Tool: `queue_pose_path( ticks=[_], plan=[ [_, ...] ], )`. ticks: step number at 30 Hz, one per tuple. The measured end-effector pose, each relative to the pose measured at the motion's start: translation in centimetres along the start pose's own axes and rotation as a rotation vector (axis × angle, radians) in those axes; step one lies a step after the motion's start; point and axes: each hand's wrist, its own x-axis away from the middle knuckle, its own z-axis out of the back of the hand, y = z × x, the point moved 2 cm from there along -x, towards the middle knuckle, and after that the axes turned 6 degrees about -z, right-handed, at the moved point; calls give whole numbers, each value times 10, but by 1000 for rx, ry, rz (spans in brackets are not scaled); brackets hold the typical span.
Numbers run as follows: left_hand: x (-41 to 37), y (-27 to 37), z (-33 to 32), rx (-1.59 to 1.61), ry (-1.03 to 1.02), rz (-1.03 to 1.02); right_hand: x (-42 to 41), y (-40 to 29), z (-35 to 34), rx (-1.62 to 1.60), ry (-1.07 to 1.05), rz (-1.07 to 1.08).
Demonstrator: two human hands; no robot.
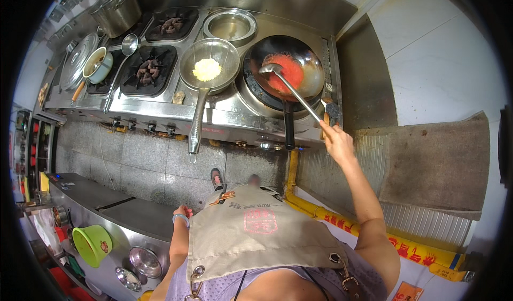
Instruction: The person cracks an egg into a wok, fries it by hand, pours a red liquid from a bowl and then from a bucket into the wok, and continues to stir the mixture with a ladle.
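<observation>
My right hand (338,142) grips the end of a long-handled metal wok ladle (298,94). The ladle's head rests in red sauce (286,74) inside a black wok (316,64) on the right-hand burner. The wok's black handle (288,126) points towards me, apart from my hand. To the left, a wire-mesh strainer (230,58) lies over a bowl, with yellow, egg-like food (207,69) in it. My left hand (183,211) hangs low beside the apron (256,245), near the steel counter. Its fingers are partly hidden and look curled.
A steel basin (228,13) stands behind the strainer, whose handle juts past the stove edge. Further left are gas burners (148,71), a ladle (130,44), an enamel pot (100,70) and a tall stockpot (118,14). A counter (136,216) with a green bucket (94,245) stands at my left. A yellow pipe (294,172) runs along the right.
</observation>
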Motion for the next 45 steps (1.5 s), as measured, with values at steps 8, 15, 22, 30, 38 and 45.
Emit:
queue_pose_path(
  ticks=[8,15,22,30,38,45],
  plan=[
    [1,-2,-4,51,75,19,16,-14,46,-208,-113,-123],
    [-32,-7,-3,130,-9,92,-26,0,-11,-292,-36,-332],
    [-45,-15,10,309,-61,140,-8,13,12,-544,-195,-415],
    [-41,14,-14,180,-54,108,-5,25,-1,-677,-153,-506],
    [-65,-24,-7,317,-93,142,3,24,-21,-624,-124,-354],
    [-42,14,-9,196,-17,102,5,-12,-11,-793,-204,-552]
  ],
)
